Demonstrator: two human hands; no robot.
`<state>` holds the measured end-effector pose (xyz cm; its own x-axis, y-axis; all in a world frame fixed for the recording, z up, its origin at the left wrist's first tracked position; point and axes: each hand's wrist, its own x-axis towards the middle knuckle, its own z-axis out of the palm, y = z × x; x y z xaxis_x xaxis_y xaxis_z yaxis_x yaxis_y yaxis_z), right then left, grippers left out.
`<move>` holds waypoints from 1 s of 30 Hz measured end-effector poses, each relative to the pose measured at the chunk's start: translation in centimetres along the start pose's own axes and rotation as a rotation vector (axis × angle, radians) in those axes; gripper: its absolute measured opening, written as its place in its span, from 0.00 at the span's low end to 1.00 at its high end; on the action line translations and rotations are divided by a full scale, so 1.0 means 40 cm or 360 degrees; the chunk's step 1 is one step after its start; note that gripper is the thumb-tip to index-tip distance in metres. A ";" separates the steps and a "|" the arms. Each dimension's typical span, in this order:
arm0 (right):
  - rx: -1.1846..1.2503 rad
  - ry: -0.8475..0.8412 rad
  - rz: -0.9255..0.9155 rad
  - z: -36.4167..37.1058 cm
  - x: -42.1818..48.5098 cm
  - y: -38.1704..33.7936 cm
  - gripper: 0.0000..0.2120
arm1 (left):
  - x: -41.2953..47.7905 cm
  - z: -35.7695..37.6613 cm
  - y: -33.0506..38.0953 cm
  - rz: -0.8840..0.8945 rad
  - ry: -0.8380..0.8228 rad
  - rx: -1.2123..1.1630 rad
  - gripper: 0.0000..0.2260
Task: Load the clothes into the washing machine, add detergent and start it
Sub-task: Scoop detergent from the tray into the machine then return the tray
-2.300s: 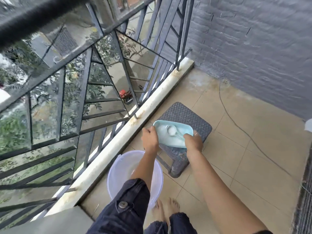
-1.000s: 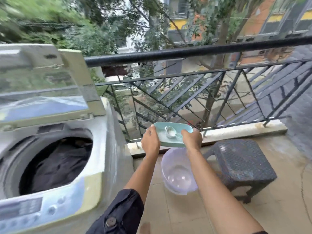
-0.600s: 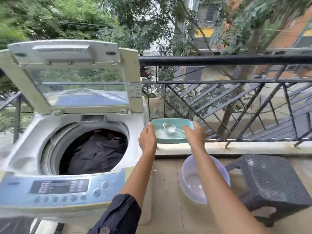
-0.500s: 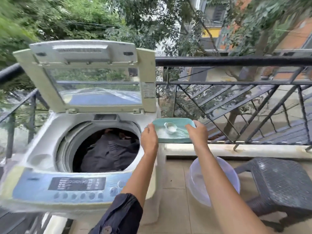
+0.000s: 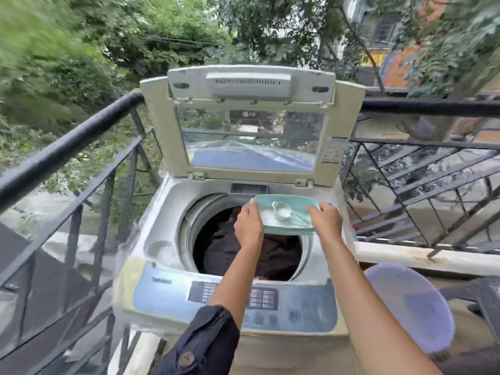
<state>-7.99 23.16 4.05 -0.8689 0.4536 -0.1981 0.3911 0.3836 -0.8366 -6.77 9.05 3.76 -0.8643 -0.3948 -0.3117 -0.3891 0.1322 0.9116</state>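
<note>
A top-loading washing machine [image 5: 151,250] stands in front of me with its lid [image 5: 251,125] raised upright. Dark clothes [image 5: 224,247] lie inside the drum. Over the drum's far right part I hold a teal detergent container [image 5: 292,209], open at the top, with white powder and a white scoop [image 5: 281,211] in it. My left hand [image 5: 247,228] grips its left side and my right hand [image 5: 324,220] grips its right side. The control panel [image 5: 238,293] runs along the machine's near edge, partly hidden by my left forearm.
A black metal railing [image 5: 67,147] encloses the balcony on the left and behind the machine. A translucent plastic basin [image 5: 408,304] sits on the floor at the right, beside a dark woven stool [image 5: 484,296]. A white ledge [image 5: 422,258] runs under the right railing.
I have turned left from the stool to face the machine. Both hands carried the detergent container from beside the machine to above the drum.
</note>
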 end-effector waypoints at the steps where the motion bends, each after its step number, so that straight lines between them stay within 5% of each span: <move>1: -0.0001 0.0001 0.0022 0.016 -0.005 -0.006 0.09 | 0.010 -0.013 -0.005 -0.0017 0.0006 -0.0016 0.21; 5: -0.0096 -0.0002 0.0072 0.063 -0.024 -0.034 0.17 | 0.049 -0.048 -0.016 -0.0060 0.0015 -0.0037 0.22; 8: -0.0410 0.0125 -0.0177 0.083 -0.041 -0.046 0.26 | 0.067 -0.057 -0.024 -0.0090 0.0014 -0.0086 0.21; 12: -0.0599 0.0130 -0.0578 0.104 -0.035 -0.056 0.20 | 0.096 -0.065 -0.034 -0.0121 -0.0009 -0.0204 0.19; 22: -0.1023 -0.0303 -0.0436 0.123 0.015 -0.057 0.07 | 0.127 -0.028 -0.042 -0.0137 -0.0084 -0.0283 0.17; 30: -0.0799 -0.0316 -0.0547 0.142 0.032 -0.041 0.11 | 0.174 0.010 -0.125 -0.0224 -0.0181 -0.0547 0.19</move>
<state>-11.46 18.56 2.26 -0.9908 0.0987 -0.0924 0.1330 0.8325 -0.5379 -10.97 6.01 -3.10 -0.8473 -0.2815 -0.4504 -0.3937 -0.2363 0.8883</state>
